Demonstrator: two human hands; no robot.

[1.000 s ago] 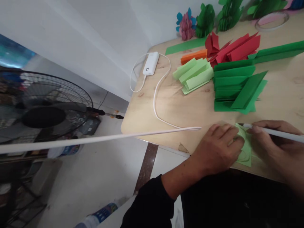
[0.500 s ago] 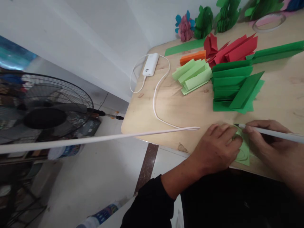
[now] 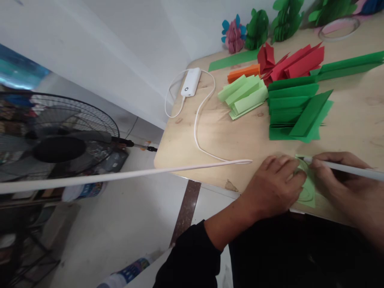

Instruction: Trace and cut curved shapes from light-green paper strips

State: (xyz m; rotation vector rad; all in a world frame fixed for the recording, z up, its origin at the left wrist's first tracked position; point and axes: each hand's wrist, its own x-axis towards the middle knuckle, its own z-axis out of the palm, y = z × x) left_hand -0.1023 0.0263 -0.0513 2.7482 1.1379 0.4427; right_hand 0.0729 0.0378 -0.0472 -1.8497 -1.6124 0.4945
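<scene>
— Fingers (image 3: 286,165) of my left hand (image 3: 273,190) pressed together, flat on the light-green paper piece (image 3: 309,194)!
— And your right?
— Right hand (image 3: 336,180) pinching the white pen (image 3: 348,169), tip on that paper, at the wooden table (image 3: 240,136) near edge.

I count two hands, my left hand (image 3: 271,188) and right hand (image 3: 342,182), one white pen (image 3: 345,169), one light-green paper piece (image 3: 309,193), one power bank (image 3: 190,82) at upper middle, one standing fan (image 3: 57,144) at left, three green paper ornaments (image 3: 257,29) and one pink paper flower (image 3: 234,37) along the top.
</scene>
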